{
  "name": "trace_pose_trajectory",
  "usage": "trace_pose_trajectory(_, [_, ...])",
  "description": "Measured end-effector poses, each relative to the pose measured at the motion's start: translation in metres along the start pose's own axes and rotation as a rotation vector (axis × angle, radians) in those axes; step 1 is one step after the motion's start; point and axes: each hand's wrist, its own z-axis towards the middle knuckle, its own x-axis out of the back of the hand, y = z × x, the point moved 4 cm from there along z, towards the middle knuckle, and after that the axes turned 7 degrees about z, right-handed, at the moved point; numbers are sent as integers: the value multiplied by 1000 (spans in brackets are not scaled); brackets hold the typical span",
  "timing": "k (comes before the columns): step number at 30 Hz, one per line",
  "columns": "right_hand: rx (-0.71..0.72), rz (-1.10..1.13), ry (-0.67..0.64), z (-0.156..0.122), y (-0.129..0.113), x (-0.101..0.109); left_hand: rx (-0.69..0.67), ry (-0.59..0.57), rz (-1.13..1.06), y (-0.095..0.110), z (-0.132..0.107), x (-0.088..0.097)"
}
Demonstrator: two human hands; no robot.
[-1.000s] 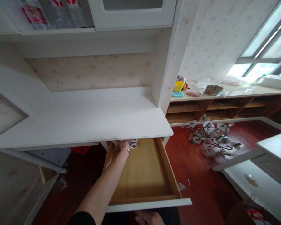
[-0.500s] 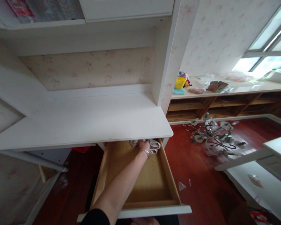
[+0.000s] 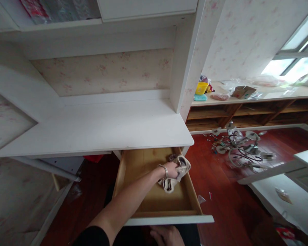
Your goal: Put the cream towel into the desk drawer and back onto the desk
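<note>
One hand, the left hand (image 3: 171,169), is squeezing a cloth (image 3: 178,171) and pressing it down inside the open drawer (image 3: 154,200), near the drawer's far right corner. The right hand (image 3: 166,235) is sitting under the drawer's front edge, and I cannot tell if its fingers are curled or spread. The drawer is sticking far out from under the white desk (image 3: 97,130). Leaning hard could be tipping it down, and it might be pinching the hand underneath.
</note>
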Motion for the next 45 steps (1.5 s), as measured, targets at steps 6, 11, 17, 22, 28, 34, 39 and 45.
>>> trace_pose_trajectory(6, [-39,-21,-18,-1,-17,11,-244,-299,292,34,-63,-40])
trace_pose_trajectory(11, [-55,-5,24,-4,-31,18,-320,-414,552,36,-82,-28])
trace_pose_trajectory(17, [-57,29,15,-6,-33,19,-261,-491,627,-13,-120,-1])
trace_pose_trajectory(22, [-54,74,11,-7,-35,20,-167,-483,696,-75,-162,8])
trace_pose_trajectory(28, [-50,74,12,-7,-33,18,-125,-267,609,-96,-173,19])
trace_pose_trajectory(34, [-62,60,47,-9,-31,15,-116,141,320,-119,-169,30])
trace_pose_trajectory(39, [-77,72,60,-10,-30,13,-96,161,358,-154,-158,42])
trace_pose_trajectory(45, [-72,62,65,-10,-33,14,-26,67,744,-170,-121,81])
